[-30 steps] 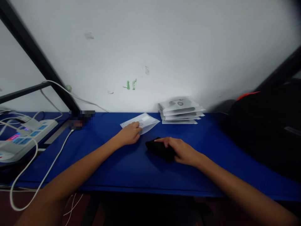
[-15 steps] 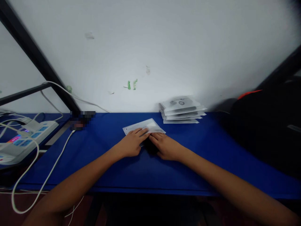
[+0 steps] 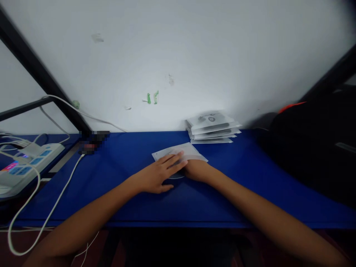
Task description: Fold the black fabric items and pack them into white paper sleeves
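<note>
A frosted white plastic bag (image 3: pixel 191 150) lies on the blue desk in front of me. My left hand (image 3: pixel 160 172) rests on its near left part, fingers stretched and spread, thumb apart on the desk side. My right hand (image 3: pixel 197 170) reaches in under the upper sheet of the bag at its near right edge. The sheet covers its fingers, so whether they hold anything is hidden. Behind the bag, to the right, stands a stack of several similar flat bags (image 3: pixel 213 128) with dark contents and printed marks.
White power strips (image 3: pixel 41 159) with plugged-in cables sit at the far left. A white cable (image 3: pixel 65 189) loops across the desk (image 3: pixel 133 211) to a blurred dark object (image 3: pixel 93 142). A large black bag (image 3: pixel 311 144) fills the right side. A wall closes off the back.
My right hand has gone deeper under the bag's upper sheet, and the black item between my hands is now out of sight. My left fingers have spread over the bag. The view has shifted slightly.
</note>
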The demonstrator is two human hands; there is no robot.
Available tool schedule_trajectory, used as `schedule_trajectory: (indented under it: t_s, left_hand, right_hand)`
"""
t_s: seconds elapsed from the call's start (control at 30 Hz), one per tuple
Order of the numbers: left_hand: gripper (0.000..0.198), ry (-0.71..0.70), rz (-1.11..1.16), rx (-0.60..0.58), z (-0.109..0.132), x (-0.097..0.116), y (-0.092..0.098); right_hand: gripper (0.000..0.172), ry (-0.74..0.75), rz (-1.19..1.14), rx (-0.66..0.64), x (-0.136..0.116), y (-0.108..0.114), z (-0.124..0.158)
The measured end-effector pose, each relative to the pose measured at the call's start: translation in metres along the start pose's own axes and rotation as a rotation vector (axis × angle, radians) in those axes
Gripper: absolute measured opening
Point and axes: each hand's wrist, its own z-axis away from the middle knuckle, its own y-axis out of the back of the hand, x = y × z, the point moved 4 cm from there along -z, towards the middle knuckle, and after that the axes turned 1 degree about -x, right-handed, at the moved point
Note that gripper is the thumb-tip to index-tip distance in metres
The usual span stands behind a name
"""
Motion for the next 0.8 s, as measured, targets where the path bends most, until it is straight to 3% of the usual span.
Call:
schedule_trajectory:
  t_s: [0.1,0.17,0.33,0.43,0.6,0.8]
  left_hand:
    - [0.043,0.053,0.002,0.196,0.005,-0.012,0.012]
    - [0.025,0.069,-0.006,0.330,0.007,-0.016,0.020]
    - [0.013,-0.015,-0.081,0.501,0.008,-0.008,0.027]
    - [0.014,-0.053,-0.125,0.524,0.006,0.000,0.026]
    - [0.018,-0.037,-0.120,0.551,0.005,0.005,0.023]
    - [0.021,-0.039,-0.124,0.562,0.006,0.004,0.020]
  right_hand:
    - [0.032,-0.037,0.028,0.031,0.008,0.018,0.004]
    - [0.035,-0.019,0.057,0.121,0.007,0.033,0.008]
    - [0.036,0.164,0.065,0.515,-0.022,0.062,0.022]
    - [0.025,0.306,0.172,0.618,-0.045,0.058,0.023]
    - [0.012,0.316,0.306,0.678,-0.059,0.047,0.018]
    - [0.013,0.265,0.446,0.594,-0.060,0.049,0.014]
